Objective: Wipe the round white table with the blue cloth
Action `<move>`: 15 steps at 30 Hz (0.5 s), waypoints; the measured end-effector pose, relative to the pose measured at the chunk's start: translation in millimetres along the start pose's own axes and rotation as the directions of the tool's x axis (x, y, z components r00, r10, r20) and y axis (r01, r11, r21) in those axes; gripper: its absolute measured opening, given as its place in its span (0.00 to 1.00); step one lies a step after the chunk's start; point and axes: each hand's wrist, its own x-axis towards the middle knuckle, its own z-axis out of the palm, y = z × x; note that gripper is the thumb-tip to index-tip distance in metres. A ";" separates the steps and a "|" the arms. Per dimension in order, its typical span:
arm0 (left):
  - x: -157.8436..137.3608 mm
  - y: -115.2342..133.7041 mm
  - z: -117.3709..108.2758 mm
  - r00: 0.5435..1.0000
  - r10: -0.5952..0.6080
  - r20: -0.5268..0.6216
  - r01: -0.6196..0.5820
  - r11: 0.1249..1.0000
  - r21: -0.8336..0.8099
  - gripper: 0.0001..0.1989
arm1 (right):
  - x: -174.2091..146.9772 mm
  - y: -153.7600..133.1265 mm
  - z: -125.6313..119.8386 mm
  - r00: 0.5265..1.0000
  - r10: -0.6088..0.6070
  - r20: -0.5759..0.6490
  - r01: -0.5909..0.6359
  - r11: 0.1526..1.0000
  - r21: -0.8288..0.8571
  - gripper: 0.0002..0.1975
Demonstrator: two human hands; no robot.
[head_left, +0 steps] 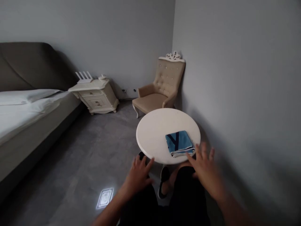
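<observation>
A folded blue towel (180, 142) with dark markings and a white edge lies on the right front part of a round white table (155, 131). My right hand (205, 168) is by the table's right front rim with its fingers spread, close to the towel's near corner; whether a fingertip touches it I cannot tell. My left hand (139, 174) is in front of the table's left front rim, fingers apart and nothing in them. Both hands are slightly blurred.
Behind the table, a tan armchair (150, 102) stands in the corner. A cream nightstand (101, 100) bears a white router (84, 78) and a small white lidded dish (102, 77). The bed (35, 116) runs along the left. A grey wall (246, 78) rises close on the right.
</observation>
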 end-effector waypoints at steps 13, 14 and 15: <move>-3.3 91.6 71.0 0.712 0.380 0.591 -0.615 0.744 0.263 0.20 | 3.2 -91.5 85.3 0.823 -0.169 0.543 -0.488 0.281 0.827 0.35; -3.2 93.6 73.6 0.711 0.400 0.579 -0.644 0.701 0.307 0.22 | 0.7 -97.2 86.4 0.840 -0.103 0.533 -0.493 0.268 0.828 0.34; -2.6 94.3 75.4 0.718 0.427 0.550 -0.664 0.658 0.355 0.22 | -0.4 -100.4 86.2 0.863 -0.015 0.505 -0.483 0.273 0.832 0.33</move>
